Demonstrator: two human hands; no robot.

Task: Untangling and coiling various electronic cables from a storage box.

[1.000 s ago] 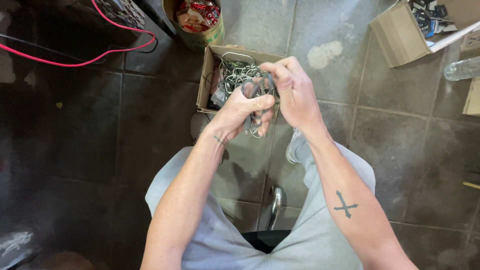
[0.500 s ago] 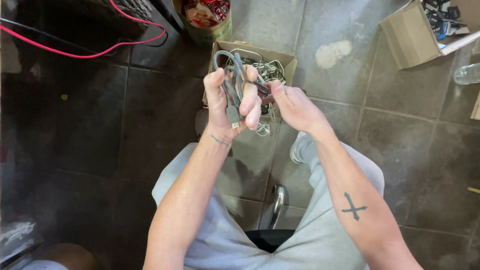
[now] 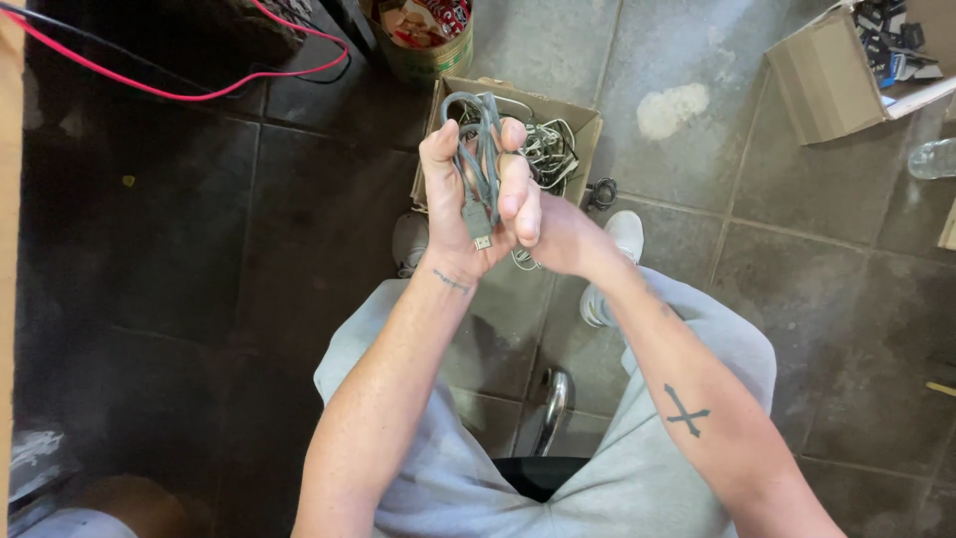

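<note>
**A:** What is nearest the camera?

**B:** A seated person's grey-clad legs, seen from above, with both bare forearms reaching forward over a dark tiled floor (image 3: 179, 249). A chrome stool post (image 3: 554, 406) shows between the knees.

**A:** And the hands?

**B:** The left hand (image 3: 460, 204) is raised, palm toward the camera, fingers curled shut around a bundle of grey cable (image 3: 480, 149). The right hand (image 3: 543, 224) presses in from the side — its fingers (image 3: 514, 169) wrap over the same bundle, so both hands are closed on it.

**A:** Which way does the cable run?

**B:** The bundle's long axis runs away from the person. Its looped end sticks out past the fingertips on the far side; a flat metal plug (image 3: 481, 235) hangs at the near end, pointing back toward the wrist.

**A:** What lies beyond?

**B:** Directly behind the hands, an open cardboard box (image 3: 573, 125) on the floor holds a tangle of pale cables. White shoes (image 3: 625, 231) show beside it. Farther off stands a round tin (image 3: 428, 62) stuffed with wrappers, and a red wire (image 3: 149, 88) trails across the dark tiles at far left. At far right — another cardboard box (image 3: 817, 85) of small parts, with a clear plastic bottle (image 3: 934, 157) just past it.
</note>
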